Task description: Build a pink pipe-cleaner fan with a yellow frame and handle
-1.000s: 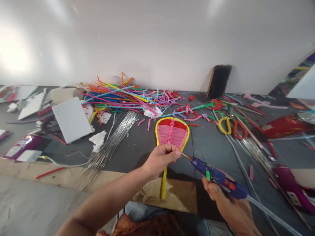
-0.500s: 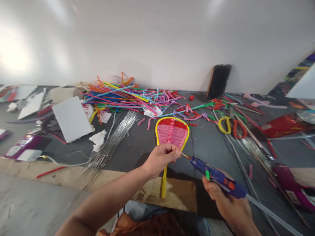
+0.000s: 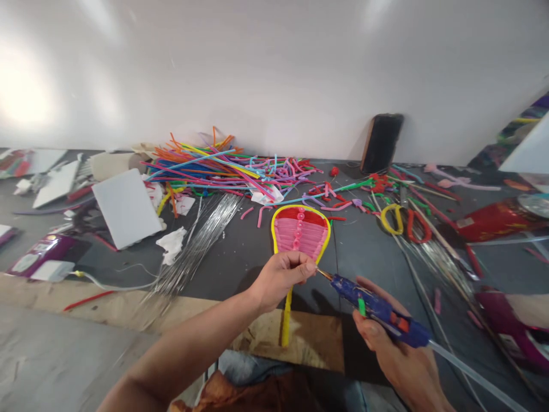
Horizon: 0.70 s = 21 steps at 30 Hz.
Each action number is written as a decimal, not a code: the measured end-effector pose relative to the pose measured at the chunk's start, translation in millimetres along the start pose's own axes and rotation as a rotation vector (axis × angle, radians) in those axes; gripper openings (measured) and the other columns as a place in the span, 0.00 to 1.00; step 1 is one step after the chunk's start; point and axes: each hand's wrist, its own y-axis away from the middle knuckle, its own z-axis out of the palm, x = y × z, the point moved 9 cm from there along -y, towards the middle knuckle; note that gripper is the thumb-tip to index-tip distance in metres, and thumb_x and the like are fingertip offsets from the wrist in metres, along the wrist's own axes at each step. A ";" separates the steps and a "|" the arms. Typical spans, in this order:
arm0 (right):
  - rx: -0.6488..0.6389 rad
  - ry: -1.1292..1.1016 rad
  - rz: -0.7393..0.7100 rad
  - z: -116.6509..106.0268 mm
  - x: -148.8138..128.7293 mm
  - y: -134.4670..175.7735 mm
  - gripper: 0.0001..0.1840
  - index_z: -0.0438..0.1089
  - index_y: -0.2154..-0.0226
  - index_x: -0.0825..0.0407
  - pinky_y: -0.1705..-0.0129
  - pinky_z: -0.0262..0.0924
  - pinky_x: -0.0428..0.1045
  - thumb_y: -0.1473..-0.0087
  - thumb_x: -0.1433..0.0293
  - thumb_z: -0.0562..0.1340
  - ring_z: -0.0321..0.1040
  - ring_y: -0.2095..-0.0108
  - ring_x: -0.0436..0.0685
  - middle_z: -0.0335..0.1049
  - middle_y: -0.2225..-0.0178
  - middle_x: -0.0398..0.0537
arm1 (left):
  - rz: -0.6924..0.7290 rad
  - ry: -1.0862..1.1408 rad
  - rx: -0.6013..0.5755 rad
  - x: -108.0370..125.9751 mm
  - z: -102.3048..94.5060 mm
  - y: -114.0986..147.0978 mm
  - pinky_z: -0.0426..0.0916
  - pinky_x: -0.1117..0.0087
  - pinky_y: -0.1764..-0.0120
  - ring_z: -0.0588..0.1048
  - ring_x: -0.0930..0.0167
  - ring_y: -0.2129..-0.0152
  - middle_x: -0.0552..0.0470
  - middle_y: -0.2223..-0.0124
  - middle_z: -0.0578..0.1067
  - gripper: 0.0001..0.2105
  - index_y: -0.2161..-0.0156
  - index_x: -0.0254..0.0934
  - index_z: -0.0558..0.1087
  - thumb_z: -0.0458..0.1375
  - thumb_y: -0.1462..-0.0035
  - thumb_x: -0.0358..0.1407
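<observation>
My left hand (image 3: 285, 277) is closed in a pinch at the lower part of a paddle-shaped fan (image 3: 295, 232) made of fuzzy pipe cleaners. Pink and red rows fill it, a yellow edge runs round it, and pink button-like dots line its middle. Its yellow handle (image 3: 286, 320) hangs down below my fingers. A blue hot glue gun (image 3: 377, 312) lies in my right hand (image 3: 398, 349), a clear glue stick (image 3: 472, 372) coming out of its back. The metal nozzle (image 3: 325, 274) is right by my left fingertips; whether it touches the fan is hidden.
Behind the fan lies a heap of coloured pipe cleaners (image 3: 214, 166). Metal wires (image 3: 201, 246) and a white block (image 3: 126, 209) are to the left. Scissors with yellow and red handles (image 3: 392, 219), a red can (image 3: 501, 218) and a leaning phone (image 3: 381, 143) stand or lie right.
Both hands, the fan and the glue gun stay almost in place. A finger of my right hand now shows further out along the far side of the glue gun.
</observation>
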 end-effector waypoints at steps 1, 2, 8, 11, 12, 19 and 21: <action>0.015 -0.015 0.015 -0.5 0.3 0.2 0.27 0.69 0.48 0.48 0.82 0.56 0.44 0.52 0.61 0.67 0.58 0.82 0.49 0.67 0.78 0.41 | -0.001 -0.001 -0.002 -0.2 0.1 0.0 0.57 0.74 0.71 0.62 0.78 0.77 0.56 0.75 0.67 0.19 0.73 0.33 0.72 0.67 0.56 0.49; 0.032 -0.039 0.033 -1.2 1.2 0.4 0.28 0.69 0.49 0.47 0.82 0.56 0.44 0.53 0.61 0.67 0.58 0.82 0.49 0.66 0.78 0.41 | -0.001 -0.003 -0.005 -0.2 0.4 0.1 0.57 0.74 0.71 0.61 0.78 0.78 0.56 0.75 0.67 0.19 0.73 0.33 0.72 0.67 0.56 0.49; 0.042 -0.071 0.048 0.1 0.8 1.4 0.27 0.68 0.49 0.48 0.81 0.57 0.44 0.52 0.57 0.66 0.61 0.80 0.49 0.68 0.76 0.42 | -0.004 -0.009 -0.004 0.3 0.6 0.0 0.56 0.74 0.71 0.61 0.78 0.77 0.55 0.75 0.67 0.20 0.73 0.33 0.72 0.67 0.57 0.50; 0.032 -0.066 0.033 1.3 -0.4 1.6 0.28 0.69 0.50 0.48 0.80 0.59 0.44 0.53 0.56 0.67 0.62 0.80 0.50 0.70 0.76 0.43 | -0.003 -0.003 -0.001 -0.2 0.2 -0.2 0.56 0.74 0.72 0.61 0.78 0.78 0.55 0.75 0.67 0.19 0.73 0.33 0.72 0.67 0.57 0.50; 0.029 -0.062 0.032 1.6 -0.3 1.6 0.28 0.68 0.50 0.48 0.80 0.59 0.44 0.53 0.56 0.67 0.62 0.80 0.50 0.69 0.76 0.42 | 0.001 -0.003 -0.004 -0.1 0.4 -0.2 0.56 0.74 0.72 0.61 0.78 0.78 0.56 0.75 0.67 0.19 0.73 0.33 0.72 0.67 0.56 0.49; 0.069 -0.069 0.036 -1.1 -1.4 2.2 0.26 0.69 0.52 0.47 0.79 0.61 0.45 0.53 0.56 0.66 0.65 0.78 0.51 0.73 0.73 0.44 | 0.020 -0.004 -0.028 1.0 1.9 0.5 0.56 0.74 0.71 0.62 0.78 0.77 0.56 0.74 0.68 0.17 0.73 0.33 0.72 0.66 0.53 0.47; 0.074 -0.091 0.038 0.0 -3.2 2.8 0.26 0.70 0.52 0.47 0.79 0.60 0.44 0.54 0.57 0.67 0.64 0.79 0.50 0.72 0.74 0.43 | 0.023 -0.003 -0.027 1.4 2.1 0.5 0.56 0.74 0.71 0.62 0.78 0.77 0.55 0.74 0.68 0.17 0.73 0.33 0.72 0.66 0.54 0.48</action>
